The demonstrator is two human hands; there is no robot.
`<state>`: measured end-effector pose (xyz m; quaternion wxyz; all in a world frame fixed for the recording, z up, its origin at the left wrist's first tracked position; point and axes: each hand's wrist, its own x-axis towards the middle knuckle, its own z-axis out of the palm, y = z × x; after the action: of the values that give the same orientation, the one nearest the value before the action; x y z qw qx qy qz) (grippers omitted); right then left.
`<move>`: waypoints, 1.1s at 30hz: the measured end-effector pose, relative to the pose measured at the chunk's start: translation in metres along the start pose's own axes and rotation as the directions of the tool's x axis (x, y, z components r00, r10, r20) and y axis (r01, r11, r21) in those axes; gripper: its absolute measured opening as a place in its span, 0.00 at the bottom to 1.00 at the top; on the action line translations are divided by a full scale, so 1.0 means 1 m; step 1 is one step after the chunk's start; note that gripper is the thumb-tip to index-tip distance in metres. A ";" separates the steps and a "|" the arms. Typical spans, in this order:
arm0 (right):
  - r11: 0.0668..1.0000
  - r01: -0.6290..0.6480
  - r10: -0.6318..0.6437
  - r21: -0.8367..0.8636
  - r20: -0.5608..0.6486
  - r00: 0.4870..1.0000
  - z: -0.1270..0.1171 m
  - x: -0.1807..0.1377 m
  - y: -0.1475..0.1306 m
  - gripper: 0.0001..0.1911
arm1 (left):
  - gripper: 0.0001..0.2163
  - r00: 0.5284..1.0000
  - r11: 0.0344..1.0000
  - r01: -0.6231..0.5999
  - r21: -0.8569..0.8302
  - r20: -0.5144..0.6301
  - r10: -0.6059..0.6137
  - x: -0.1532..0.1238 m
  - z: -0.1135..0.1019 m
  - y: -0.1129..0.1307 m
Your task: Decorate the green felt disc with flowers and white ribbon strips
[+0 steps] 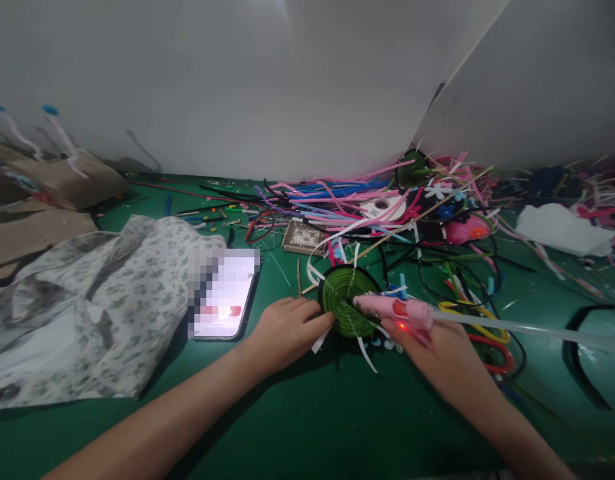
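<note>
A round green coil with a black rim (340, 288) lies in front of me, and white strips stick out around its edge. My left hand (290, 330) pinches the coil's left edge between thumb and fingers. My right hand (437, 350) is wrapped round a pink hot glue gun (394, 309), whose red light glows. The gun's nozzle points left at the middle of the coil, touching it or just above; I cannot tell which. A long clear glue stick (507, 325) runs out of the gun's back to the right.
Left of my left hand lie a lit phone (222, 293) and a patterned cloth (122, 300). Behind the coil are a small box of white beads (304, 237) and a heap of pipe cleaners (332, 193). A white tissue (564, 229) and cardboard (62, 180) flank the green table.
</note>
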<state>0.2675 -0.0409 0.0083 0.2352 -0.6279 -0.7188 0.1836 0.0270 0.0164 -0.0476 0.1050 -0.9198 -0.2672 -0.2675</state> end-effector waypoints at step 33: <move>0.999 -0.031 0.032 -0.017 0.047 0.998 0.000 -0.001 -0.001 0.17 | 0.06 0.999 1.000 -0.007 0.005 0.034 0.007 -0.002 0.000 0.000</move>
<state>0.2670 -0.0420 0.0088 0.2102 -0.6365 -0.7156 0.1962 0.0256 0.0156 -0.0487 0.1040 -0.9249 -0.2663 -0.2507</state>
